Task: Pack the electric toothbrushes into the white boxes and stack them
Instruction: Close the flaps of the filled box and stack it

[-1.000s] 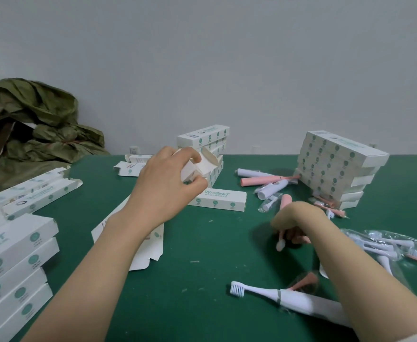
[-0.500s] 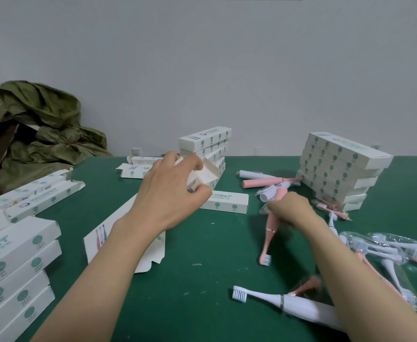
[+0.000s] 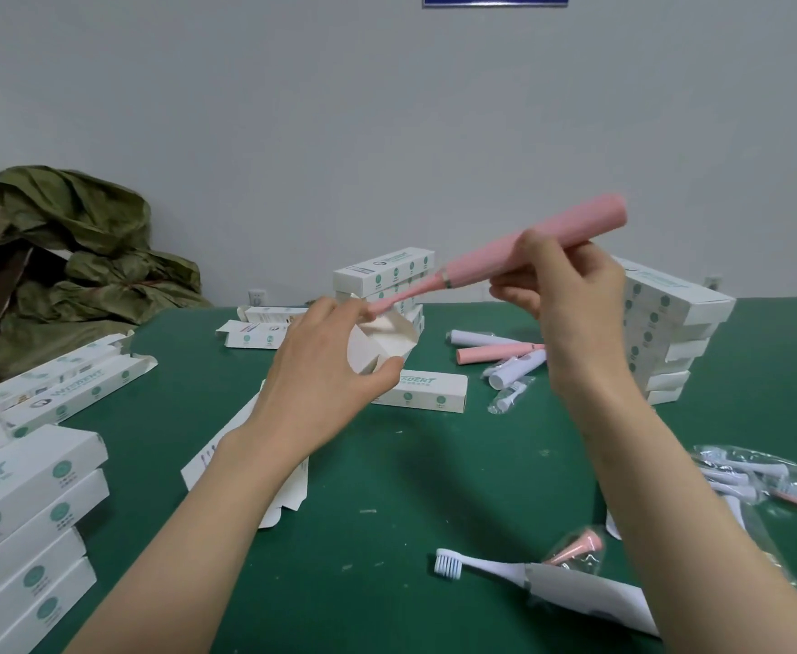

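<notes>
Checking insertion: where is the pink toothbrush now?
Head view, right of centre: the right hand holds the pink toothbrush above the table, its brush end at the mouth of the open white box in the left hand.

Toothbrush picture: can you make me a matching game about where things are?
Things:
1 pink toothbrush at the box mouth
2 white toothbrush with bristles
3 open white box
4 olive cloth

Places:
a lying on the green table
b held by the left hand
c held by the right hand
d heaped by the wall

Pairs: 1-c, 2-a, 3-b, 4-d.
</notes>
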Demonstrator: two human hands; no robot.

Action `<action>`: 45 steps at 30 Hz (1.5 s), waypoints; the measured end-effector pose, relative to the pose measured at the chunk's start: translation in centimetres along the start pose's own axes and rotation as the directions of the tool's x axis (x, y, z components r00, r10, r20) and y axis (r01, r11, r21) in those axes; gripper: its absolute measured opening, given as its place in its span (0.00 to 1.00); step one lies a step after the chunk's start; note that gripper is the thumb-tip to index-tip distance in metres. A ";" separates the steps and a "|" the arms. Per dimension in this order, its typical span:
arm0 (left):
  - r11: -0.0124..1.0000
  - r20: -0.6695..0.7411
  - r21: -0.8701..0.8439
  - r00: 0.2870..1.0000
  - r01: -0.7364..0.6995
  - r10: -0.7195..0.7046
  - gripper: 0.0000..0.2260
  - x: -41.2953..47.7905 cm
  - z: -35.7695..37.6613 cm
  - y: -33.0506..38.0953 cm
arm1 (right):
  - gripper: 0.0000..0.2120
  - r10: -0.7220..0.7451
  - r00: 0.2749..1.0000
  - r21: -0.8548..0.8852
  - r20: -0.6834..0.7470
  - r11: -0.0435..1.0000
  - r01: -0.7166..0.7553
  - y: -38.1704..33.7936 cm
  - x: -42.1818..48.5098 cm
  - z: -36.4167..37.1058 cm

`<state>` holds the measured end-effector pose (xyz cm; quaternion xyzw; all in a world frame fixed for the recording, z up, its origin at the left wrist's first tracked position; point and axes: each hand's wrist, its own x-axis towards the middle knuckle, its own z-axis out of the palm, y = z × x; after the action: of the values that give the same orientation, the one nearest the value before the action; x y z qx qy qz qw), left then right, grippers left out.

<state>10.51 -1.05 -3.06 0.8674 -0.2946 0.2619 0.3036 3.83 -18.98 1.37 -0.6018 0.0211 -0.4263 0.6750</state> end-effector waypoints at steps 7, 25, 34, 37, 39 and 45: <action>0.991 -0.089 -0.124 0.996 -0.041 0.030 0.19 0.0 -0.8 1.5 | 0.07 -0.030 0.996 -0.088 0.079 0.995 0.037 -0.7 -1.3 0.9; 0.973 -0.155 -0.206 0.985 -0.104 0.073 0.19 -0.2 -0.8 2.7 | 0.03 -0.266 0.886 -0.439 0.380 0.791 0.426 1.2 -4.7 3.8; 0.993 -0.049 -0.090 0.996 -0.074 0.070 0.18 -0.2 1.0 0.9 | 0.08 0.094 0.962 -0.551 0.258 0.832 0.066 4.1 0.8 -2.1; 0.992 -0.052 -0.090 0.996 -0.083 0.079 0.19 -0.2 1.1 1.0 | 0.15 0.265 0.960 -0.917 0.092 0.398 -0.022 7.3 4.2 -7.4; 0.993 -0.055 -0.090 0.996 -0.080 0.075 0.18 -0.3 1.1 1.1 | 0.11 0.393 0.919 -0.987 0.039 0.156 -0.025 9.4 5.4 -10.5; 0.995 -0.043 -0.073 0.997 -0.071 0.068 0.18 -0.4 1.1 1.3 | 0.13 0.496 0.867 -0.987 0.040 -0.114 0.111 12.8 6.4 -14.2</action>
<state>9.67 -2.45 -3.56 0.8391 -0.3283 0.2786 0.3324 7.26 -35.23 -10.03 -0.9591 0.2762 -0.0263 0.0565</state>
